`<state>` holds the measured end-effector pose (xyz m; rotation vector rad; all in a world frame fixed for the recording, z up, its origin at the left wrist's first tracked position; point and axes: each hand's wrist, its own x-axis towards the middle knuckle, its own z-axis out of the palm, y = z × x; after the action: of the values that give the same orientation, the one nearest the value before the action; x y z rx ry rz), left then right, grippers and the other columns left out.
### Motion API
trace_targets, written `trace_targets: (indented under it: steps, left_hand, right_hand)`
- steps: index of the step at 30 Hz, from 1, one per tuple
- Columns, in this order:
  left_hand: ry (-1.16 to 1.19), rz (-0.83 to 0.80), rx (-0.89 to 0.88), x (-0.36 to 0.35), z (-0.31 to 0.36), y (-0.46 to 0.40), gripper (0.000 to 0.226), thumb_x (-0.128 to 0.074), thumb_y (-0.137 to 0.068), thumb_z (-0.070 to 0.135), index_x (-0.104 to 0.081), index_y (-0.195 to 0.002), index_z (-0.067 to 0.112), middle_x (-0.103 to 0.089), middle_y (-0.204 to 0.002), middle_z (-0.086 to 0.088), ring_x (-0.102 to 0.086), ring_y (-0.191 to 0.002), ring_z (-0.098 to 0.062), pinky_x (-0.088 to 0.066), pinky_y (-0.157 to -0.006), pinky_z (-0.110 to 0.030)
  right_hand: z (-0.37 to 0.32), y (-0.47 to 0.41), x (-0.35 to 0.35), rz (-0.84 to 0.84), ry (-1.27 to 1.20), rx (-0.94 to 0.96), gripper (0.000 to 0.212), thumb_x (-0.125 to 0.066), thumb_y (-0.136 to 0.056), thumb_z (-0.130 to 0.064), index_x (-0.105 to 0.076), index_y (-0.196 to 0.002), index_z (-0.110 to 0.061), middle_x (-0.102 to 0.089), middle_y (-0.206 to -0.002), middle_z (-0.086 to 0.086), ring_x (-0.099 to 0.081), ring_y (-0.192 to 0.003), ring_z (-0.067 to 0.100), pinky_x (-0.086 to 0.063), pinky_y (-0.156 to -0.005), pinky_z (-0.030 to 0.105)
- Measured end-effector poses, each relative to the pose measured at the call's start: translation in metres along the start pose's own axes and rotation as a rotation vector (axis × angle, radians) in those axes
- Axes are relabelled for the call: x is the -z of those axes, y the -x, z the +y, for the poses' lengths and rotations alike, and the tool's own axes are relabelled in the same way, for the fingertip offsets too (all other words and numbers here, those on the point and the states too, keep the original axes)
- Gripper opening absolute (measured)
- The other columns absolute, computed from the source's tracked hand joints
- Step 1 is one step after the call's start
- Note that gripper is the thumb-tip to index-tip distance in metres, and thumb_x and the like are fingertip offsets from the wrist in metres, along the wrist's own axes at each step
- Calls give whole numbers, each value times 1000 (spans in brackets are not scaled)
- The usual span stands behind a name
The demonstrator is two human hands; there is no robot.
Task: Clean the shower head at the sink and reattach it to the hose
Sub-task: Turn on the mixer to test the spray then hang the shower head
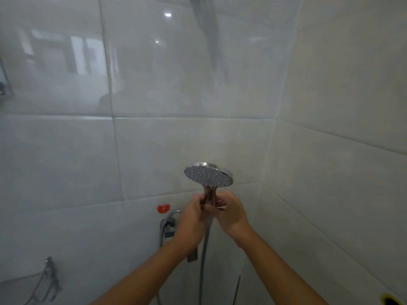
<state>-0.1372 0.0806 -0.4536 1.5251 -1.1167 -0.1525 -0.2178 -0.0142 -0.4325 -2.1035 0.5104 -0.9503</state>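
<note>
Both hands are meeting in front of a tiled corner, low in the head view. The left hand (193, 213) is grasping the chrome handle of the shower head (208, 176), its fingers curled around the lower part of the stem. The right hand (229, 213) is facing it from the other side, its fingers pinching the same handle near the bottom end, so both grips are clenched on the one fitting and touching each other around it.

The shower head is standing upright just above the two grips, its round spray face tilted toward the camera, with the nozzle dots showing. The hose (203, 256) is hanging straight down from just below the grips, passing between the forearms. Whether its end is already joined to the handle is hidden by the fingers.

To the left of the left grip, a chrome tap fitting (167, 227) is sticking out of the wall, partly behind the left wrist, with a red cap (163, 208) just above it. Further left and lower, a wire rack (45, 280) is hanging on the tiles (66, 150).
</note>
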Motion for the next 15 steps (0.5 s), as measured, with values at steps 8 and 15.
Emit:
trace_targets:
  steps: [8,15]
  left_hand:
    - [-132,42,-176,50,51,-66,8,-55,-95,19,-56,-101,24,-66,-92,7,-65,-85,-5,-55,-71,-22]
    - [-215,145,-328,90,115,-123,9,-55,-95,18,-53,-98,26,-63,-93,10,-62,-83,-5,-47,-69,-11]
  right_hand:
    - [-61,-70,32,75,54,158,16,-81,-75,-15,-78,-91,-13,-73,-86,10,-71,-78,25,-57,-73,37]
    - [-135,-127,64,84,85,419,14,-80,-74,-17,-79,-89,-19,-73,-82,1,-72,-76,22,-57,-72,45]
